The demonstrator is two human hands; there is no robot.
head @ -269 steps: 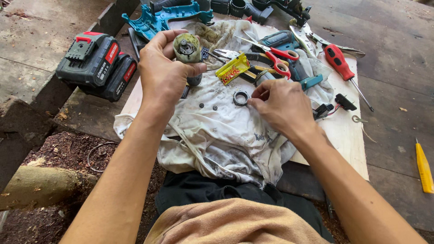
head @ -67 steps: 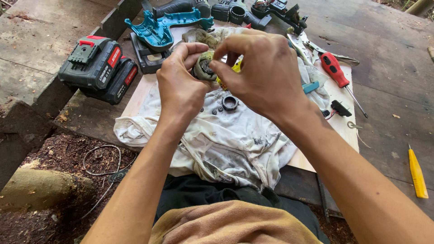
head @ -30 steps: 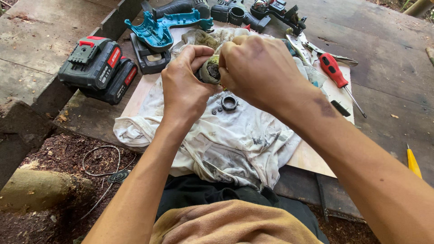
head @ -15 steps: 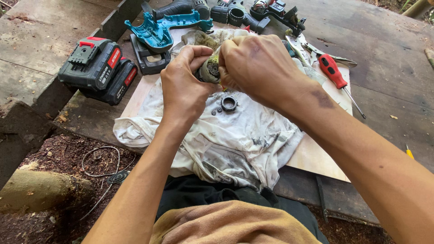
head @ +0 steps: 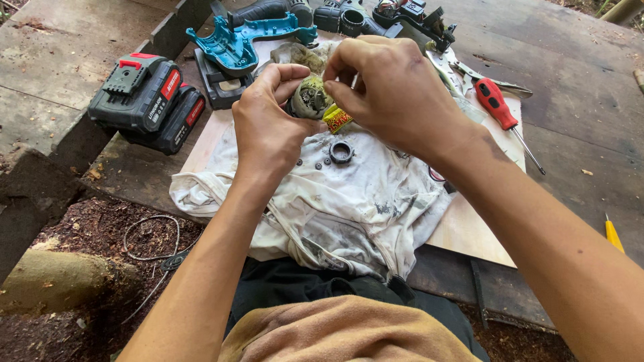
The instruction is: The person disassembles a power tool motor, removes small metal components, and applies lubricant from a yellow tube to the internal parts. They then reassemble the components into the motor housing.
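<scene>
Both hands are brought together around a small greasy gear assembly (head: 310, 99), held above a stained white cloth (head: 349, 208).

The gear assembly is gripped by the left hand (head: 268, 127), while the right hand (head: 396, 87) is pinched at its top edge with fingertips closed. A yellow tube (head: 337, 119) is seen just below the right hand, and a dark metal ring (head: 341, 152) lies on the cloth nearby. Two battery packs (head: 149, 102) are set at the left, a teal tool housing (head: 245, 40) at the far side, and a red-handled screwdriver (head: 500, 110) at the right of the surface (head: 577, 107).
</scene>
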